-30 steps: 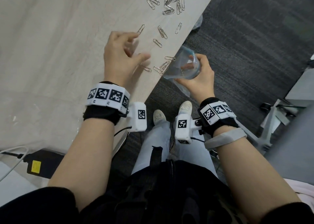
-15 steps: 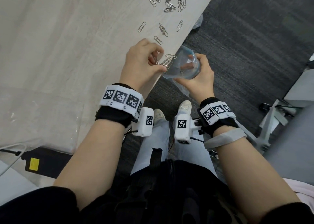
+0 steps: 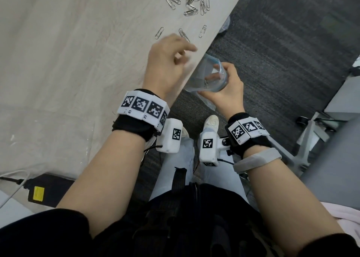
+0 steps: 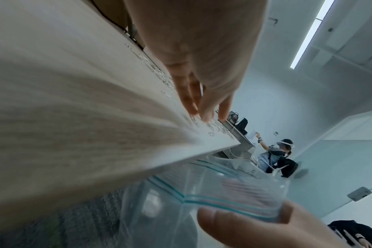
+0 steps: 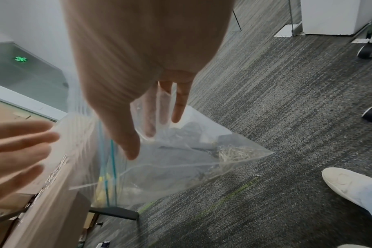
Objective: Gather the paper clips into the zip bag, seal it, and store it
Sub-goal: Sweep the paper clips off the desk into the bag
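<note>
A pile of silver paper clips (image 3: 191,1) lies at the far end of the pale table (image 3: 78,61), with a few loose paper clips (image 3: 159,32) nearer me. My left hand (image 3: 185,52) hovers over the table edge, fingers spread and blurred, holding nothing I can see. Just below that edge my right hand (image 3: 218,79) grips the clear zip bag (image 3: 206,69) with its mouth held open. In the right wrist view, the thumb lies outside the zip bag (image 5: 181,159) and the fingers inside it. Gathered paper clips (image 5: 234,154) sit in its lower corner.
A black power adapter (image 3: 44,192) with a yellow label and a white cable lie at the table's near end. Grey carpet (image 3: 272,42) lies under the bag, with my shoes (image 3: 211,122) and a chair base (image 3: 311,139) on castors. Another person (image 4: 276,156) stands far off.
My left hand came down on the clips beside the table edge next to the bag mouth, then lifted with fingers spread. Those clips are gone from the table. The right hand kept still.
</note>
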Demonstrator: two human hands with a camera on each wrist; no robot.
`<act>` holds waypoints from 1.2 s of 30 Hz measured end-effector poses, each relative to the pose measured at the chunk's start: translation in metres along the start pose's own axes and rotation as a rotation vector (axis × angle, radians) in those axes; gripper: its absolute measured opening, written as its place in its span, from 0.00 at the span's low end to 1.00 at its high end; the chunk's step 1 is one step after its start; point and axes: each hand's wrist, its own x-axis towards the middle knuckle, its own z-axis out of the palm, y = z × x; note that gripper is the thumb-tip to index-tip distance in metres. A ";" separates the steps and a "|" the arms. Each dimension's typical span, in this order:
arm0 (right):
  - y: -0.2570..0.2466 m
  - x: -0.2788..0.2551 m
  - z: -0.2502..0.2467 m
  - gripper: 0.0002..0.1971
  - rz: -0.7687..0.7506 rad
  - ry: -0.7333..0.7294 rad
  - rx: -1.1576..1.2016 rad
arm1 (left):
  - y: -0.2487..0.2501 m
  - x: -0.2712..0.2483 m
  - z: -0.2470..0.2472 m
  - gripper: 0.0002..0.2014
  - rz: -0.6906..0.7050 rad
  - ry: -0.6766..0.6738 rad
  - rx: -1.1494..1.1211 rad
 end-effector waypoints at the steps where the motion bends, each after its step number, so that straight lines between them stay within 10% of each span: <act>1: 0.000 0.000 0.000 0.34 -0.006 -0.001 0.001 | -0.005 0.004 -0.003 0.13 0.004 0.041 0.052; 9: 0.001 0.004 0.000 0.35 -0.019 0.004 0.000 | -0.023 0.022 -0.005 0.34 -0.161 -0.202 0.494; 27: -0.005 0.008 -0.009 0.32 0.000 0.013 0.005 | -0.005 -0.004 0.038 0.15 0.106 -0.125 -0.019; 36: -0.007 0.011 -0.016 0.32 0.006 -0.005 0.014 | 0.012 -0.003 0.036 0.14 -0.029 -0.081 -0.150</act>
